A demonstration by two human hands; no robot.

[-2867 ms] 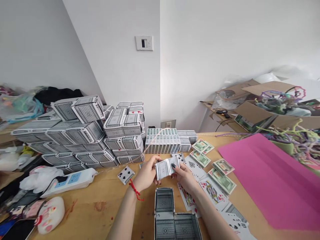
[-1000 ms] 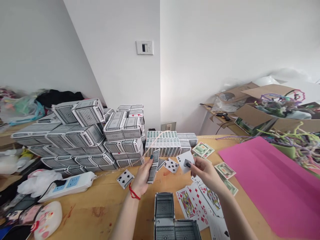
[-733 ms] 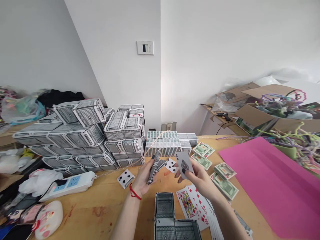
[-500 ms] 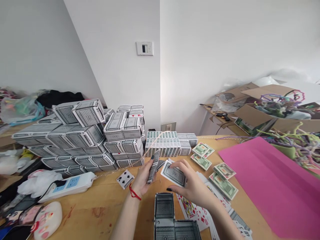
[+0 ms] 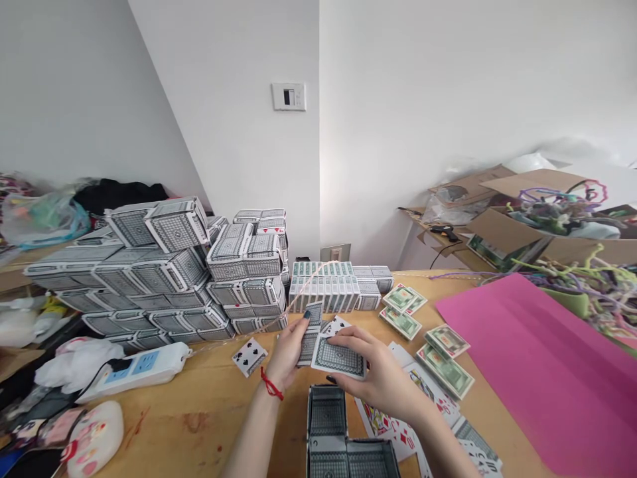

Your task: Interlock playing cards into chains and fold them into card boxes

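Observation:
My left hand (image 5: 290,355), with a red string at the wrist, is closed on a folded playing card (image 5: 313,325) whose patterned back shows. Between the thumb and fingers of my right hand (image 5: 375,365) is a flat playing card (image 5: 340,357), back up, its left edge meeting the folded one. Just behind them lies a face-up card (image 5: 336,324) with black pips. Below my hands stands a joined set of card boxes (image 5: 327,411), open at the top. Loose face-up cards (image 5: 398,435) lie partly under my right forearm.
Stacked card-covered blocks (image 5: 164,279) fill the left back of the table. A row of card packs (image 5: 326,289) stands by the wall. Green packs (image 5: 445,372) and pink paper (image 5: 537,358) lie right. A power strip (image 5: 139,372) sits left, near a spades card (image 5: 249,357).
My right hand has brought its card left, against the folded card in my left hand. The left hand's card has turned to show more of its back.

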